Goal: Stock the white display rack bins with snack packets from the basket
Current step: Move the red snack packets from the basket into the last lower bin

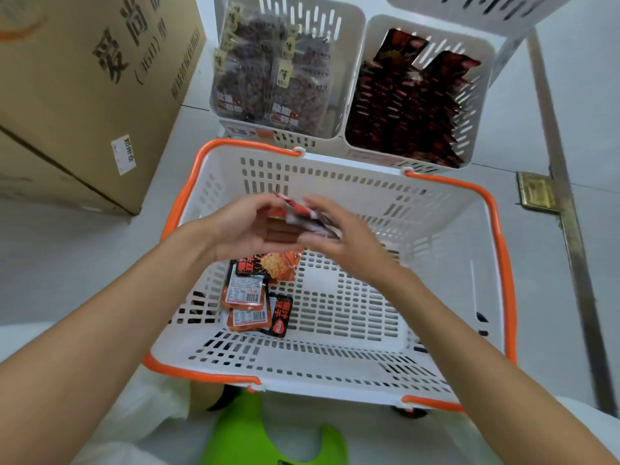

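Grips light, floppy, likely slick packets [303,214] in curled left hand [246,228] and right hand [345,243], above far side of basket [335,385]; pinch flat faces.

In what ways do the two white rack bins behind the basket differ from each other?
The left bin holds see-through packets of dark brown snack with pale labels; the right bin holds opaque red and black packets. The right bin's packets overlap in slanted rows; the left bin's lie in looser stacks. Both are white slotted plastic, well filled.
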The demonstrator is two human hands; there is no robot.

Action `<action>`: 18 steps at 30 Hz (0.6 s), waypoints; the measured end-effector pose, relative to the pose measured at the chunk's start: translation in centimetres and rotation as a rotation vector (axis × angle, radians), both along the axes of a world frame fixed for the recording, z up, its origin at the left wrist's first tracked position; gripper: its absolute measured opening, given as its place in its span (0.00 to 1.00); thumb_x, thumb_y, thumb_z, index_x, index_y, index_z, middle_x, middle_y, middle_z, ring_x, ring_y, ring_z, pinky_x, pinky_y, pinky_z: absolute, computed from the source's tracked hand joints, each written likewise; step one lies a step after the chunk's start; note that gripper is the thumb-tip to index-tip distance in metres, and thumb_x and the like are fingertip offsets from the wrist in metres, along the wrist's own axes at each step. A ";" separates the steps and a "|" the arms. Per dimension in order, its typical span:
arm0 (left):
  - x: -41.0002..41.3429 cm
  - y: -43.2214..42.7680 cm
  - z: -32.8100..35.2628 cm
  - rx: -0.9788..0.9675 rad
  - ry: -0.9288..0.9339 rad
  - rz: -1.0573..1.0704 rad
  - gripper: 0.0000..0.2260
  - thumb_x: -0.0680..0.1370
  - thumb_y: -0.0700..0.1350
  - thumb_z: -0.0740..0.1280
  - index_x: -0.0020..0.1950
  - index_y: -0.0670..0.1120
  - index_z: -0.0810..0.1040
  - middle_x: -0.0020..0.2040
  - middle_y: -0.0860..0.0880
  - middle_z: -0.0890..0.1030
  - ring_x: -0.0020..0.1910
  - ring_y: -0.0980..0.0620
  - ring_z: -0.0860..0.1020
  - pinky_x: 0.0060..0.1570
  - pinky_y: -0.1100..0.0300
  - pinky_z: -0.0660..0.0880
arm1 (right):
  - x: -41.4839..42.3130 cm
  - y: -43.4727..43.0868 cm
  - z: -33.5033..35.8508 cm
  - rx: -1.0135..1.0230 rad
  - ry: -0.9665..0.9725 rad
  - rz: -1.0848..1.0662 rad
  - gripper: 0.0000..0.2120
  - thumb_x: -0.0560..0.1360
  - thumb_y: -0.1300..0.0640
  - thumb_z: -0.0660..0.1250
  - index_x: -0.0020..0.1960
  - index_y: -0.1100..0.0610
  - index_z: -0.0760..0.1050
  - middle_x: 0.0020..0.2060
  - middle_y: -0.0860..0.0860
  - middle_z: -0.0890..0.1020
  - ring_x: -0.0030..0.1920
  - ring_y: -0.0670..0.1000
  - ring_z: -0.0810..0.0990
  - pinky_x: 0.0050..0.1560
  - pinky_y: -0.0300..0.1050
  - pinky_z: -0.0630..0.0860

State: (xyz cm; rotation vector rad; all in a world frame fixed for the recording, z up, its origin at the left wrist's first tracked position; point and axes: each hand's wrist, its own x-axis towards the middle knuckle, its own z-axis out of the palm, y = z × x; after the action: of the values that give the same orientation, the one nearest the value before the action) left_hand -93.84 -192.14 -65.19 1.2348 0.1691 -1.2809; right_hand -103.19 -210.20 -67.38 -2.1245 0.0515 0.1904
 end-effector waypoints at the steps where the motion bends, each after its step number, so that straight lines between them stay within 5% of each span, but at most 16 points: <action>1: -0.1 -0.1 0.4 -0.064 0.023 -0.105 0.26 0.81 0.58 0.57 0.67 0.38 0.73 0.64 0.37 0.79 0.62 0.44 0.80 0.60 0.50 0.77 | -0.1 0.8 -0.6 0.001 0.019 0.034 0.27 0.75 0.52 0.72 0.72 0.47 0.67 0.60 0.38 0.77 0.57 0.42 0.78 0.57 0.35 0.76; 4: -0.3 -0.1 0.9 0.084 -0.217 -0.304 0.36 0.75 0.72 0.53 0.70 0.46 0.72 0.66 0.48 0.79 0.67 0.51 0.76 0.65 0.51 0.72 | 0.1 1.4 -2.0 0.174 0.049 -0.141 0.22 0.77 0.56 0.71 0.69 0.53 0.70 0.56 0.46 0.82 0.52 0.42 0.81 0.52 0.39 0.79; 7: -0.2 0.3 -1.0 0.457 -0.544 -0.134 0.33 0.71 0.70 0.65 0.67 0.48 0.68 0.66 0.51 0.73 0.64 0.50 0.73 0.65 0.50 0.71 | 0.7 1.9 -3.4 0.392 0.162 -0.289 0.13 0.80 0.57 0.66 0.64 0.57 0.73 0.53 0.55 0.83 0.52 0.50 0.84 0.53 0.48 0.81; 10: -0.5 1.4 -3.7 0.301 -0.391 -0.017 0.20 0.76 0.54 0.71 0.64 0.49 0.75 0.61 0.49 0.81 0.59 0.49 0.80 0.63 0.49 0.75 | 1.5 2.9 -4.9 0.549 0.320 -0.203 0.21 0.78 0.55 0.68 0.69 0.53 0.70 0.60 0.56 0.81 0.58 0.54 0.81 0.59 0.51 0.79; 12: -0.5 2.7 -5.2 0.422 -0.531 0.171 0.08 0.78 0.43 0.70 0.56 0.48 0.78 0.55 0.46 0.83 0.54 0.47 0.82 0.57 0.48 0.79 | 2.2 2.8 -6.8 0.368 0.417 -0.057 0.36 0.73 0.55 0.71 0.77 0.49 0.59 0.73 0.54 0.69 0.70 0.53 0.71 0.67 0.50 0.71; 14: -0.3 3.8 -6.1 0.579 -0.744 0.264 0.06 0.80 0.42 0.68 0.56 0.49 0.76 0.53 0.50 0.82 0.53 0.48 0.81 0.55 0.48 0.79 | 2.8 2.6 -9.7 -0.043 0.450 0.054 0.45 0.73 0.52 0.72 0.81 0.48 0.48 0.80 0.51 0.51 0.79 0.53 0.53 0.75 0.52 0.57; 18: -0.5 4.0 -6.4 0.558 -0.822 0.310 0.09 0.83 0.44 0.63 0.63 0.50 0.72 0.52 0.56 0.79 0.56 0.52 0.78 0.50 0.58 0.76 | 3.2 4.5 -15.3 -0.449 0.364 0.110 0.47 0.73 0.35 0.68 0.81 0.50 0.46 0.80 0.56 0.46 0.79 0.58 0.45 0.78 0.58 0.46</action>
State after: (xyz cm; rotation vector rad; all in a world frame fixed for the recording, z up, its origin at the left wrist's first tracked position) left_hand -94.37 -188.13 -71.61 2.0274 0.1118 -0.3865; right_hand -100.03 -205.71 -82.68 -2.5134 0.2085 0.6835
